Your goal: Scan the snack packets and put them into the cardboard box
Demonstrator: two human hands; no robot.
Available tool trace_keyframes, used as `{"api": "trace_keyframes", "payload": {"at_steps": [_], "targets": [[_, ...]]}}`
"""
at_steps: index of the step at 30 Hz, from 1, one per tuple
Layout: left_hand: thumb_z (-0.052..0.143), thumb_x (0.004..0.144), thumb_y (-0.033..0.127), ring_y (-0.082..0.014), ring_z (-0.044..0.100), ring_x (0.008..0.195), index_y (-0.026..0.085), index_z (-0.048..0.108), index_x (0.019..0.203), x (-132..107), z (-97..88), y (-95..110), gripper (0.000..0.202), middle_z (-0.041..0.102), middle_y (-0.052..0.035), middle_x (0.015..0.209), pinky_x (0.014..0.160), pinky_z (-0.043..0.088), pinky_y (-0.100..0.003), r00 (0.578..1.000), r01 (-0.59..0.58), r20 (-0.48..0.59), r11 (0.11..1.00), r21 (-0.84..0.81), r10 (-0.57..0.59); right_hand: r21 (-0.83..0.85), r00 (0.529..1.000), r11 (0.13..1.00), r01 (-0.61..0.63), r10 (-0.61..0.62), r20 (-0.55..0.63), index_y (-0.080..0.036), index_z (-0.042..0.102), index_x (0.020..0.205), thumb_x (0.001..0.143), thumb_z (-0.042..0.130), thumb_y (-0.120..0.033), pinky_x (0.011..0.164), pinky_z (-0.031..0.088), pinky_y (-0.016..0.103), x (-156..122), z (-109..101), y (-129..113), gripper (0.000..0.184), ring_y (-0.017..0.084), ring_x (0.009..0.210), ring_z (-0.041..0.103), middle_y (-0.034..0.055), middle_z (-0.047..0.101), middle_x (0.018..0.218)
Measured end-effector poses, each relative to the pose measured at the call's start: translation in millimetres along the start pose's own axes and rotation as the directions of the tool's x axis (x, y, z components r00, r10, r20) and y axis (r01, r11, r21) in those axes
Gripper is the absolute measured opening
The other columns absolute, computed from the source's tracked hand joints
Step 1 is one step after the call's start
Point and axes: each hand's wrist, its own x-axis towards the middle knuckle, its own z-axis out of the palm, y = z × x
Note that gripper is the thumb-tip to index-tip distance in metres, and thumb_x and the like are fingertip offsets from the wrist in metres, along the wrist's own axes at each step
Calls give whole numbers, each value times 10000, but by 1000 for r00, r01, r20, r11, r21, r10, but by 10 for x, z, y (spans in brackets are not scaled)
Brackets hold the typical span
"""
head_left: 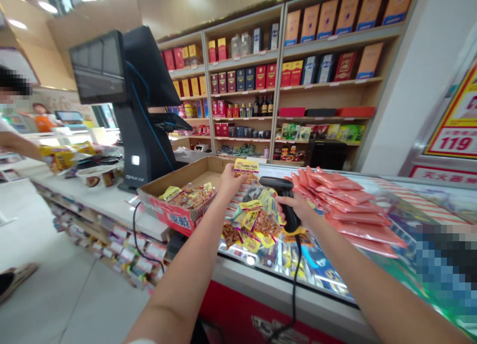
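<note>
My left hand point(230, 181) grips a yellow-topped snack packet point(246, 169) and holds it up beside the scanner's head. In my right hand point(296, 210) is a black barcode scanner point(288, 207), its head turned left toward that packet and its cable hanging down over the counter's front. Below and between my hands, a loose pile of similar snack packets point(257, 222) lies on the glass counter. To the left stands an open cardboard box point(179, 216) with more of these packets in its near part.
Flat pink-red packages point(346, 205) are stacked to the right. A black checkout terminal point(143, 120) rises behind the box at left. Shelves of boxed goods point(246, 81) line the back. Another person's arm point(22, 144) reaches over the counter at far left.
</note>
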Motion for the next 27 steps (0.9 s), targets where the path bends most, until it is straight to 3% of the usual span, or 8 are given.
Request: {"api": "trace_keyframes", "payload": {"at_steps": [3,6,10,13,16,19,23,27], "targets": [[704,731,80,-221,720,835,178,503,1050,-15,-432,310,390,721,-59,965,716,604,-360,992,-95,-77,992,88,102,3,997,1000,10,-10,80,-189,554,753,581,778,-341,352,440,230,54,273,-185,321,100,377,497,-53,560,496],[716,712,98,-239,712,911,161,522,1059,-11,-967,451,403,725,-73,963,852,571,-403,960,-113,-216,953,282,178,-6,988,1000,16,-15,155,-185,555,744,591,759,-344,347,441,241,126,596,-314,301,108,370,497,-48,557,486],[735,675,114,-318,664,1081,133,545,1083,-33,-1564,453,451,709,-156,1056,978,498,-450,921,92,-354,789,607,164,7,969,999,40,-40,245,-189,553,750,578,755,-360,358,449,237,196,930,-316,315,107,369,495,-49,561,477],[713,673,118,-370,571,1233,96,548,1135,-101,-1722,450,492,630,-237,1226,1056,427,-487,896,158,-380,633,758,231,-3,966,999,35,-33,257,-194,551,747,569,759,-374,350,443,239,203,995,-227,328,108,361,485,-49,562,473],[654,727,144,-320,478,1340,119,571,1159,-182,-1538,478,440,542,-203,1370,1131,361,-459,843,-64,-280,603,795,460,-9,978,1000,18,-16,206,-195,560,738,591,746,-371,351,433,239,171,895,-148,295,105,358,479,-47,557,478],[588,785,134,-265,579,1210,163,634,1050,-232,-1044,452,270,650,-128,1214,1091,415,-424,846,-307,-103,637,707,522,-6,990,1000,16,-15,138,-197,535,678,606,745,-353,358,431,238,119,688,-119,271,106,373,493,-40,553,490],[660,710,73,-231,681,884,203,671,856,-166,-248,150,196,717,-55,843,928,519,-363,917,-392,279,779,489,285,7,999,1000,0,0,49,-199,515,664,609,760,-342,357,429,238,55,333,-86,289,104,372,491,-46,539,490],[783,449,-26,-327,672,939,220,516,516,34,181,-366,369,620,-49,610,927,504,-403,943,-157,330,828,539,-35,15,997,1000,2,-1,-76,-193,542,713,609,774,-341,365,433,227,23,-42,28,294,104,386,505,-41,559,503]]}}
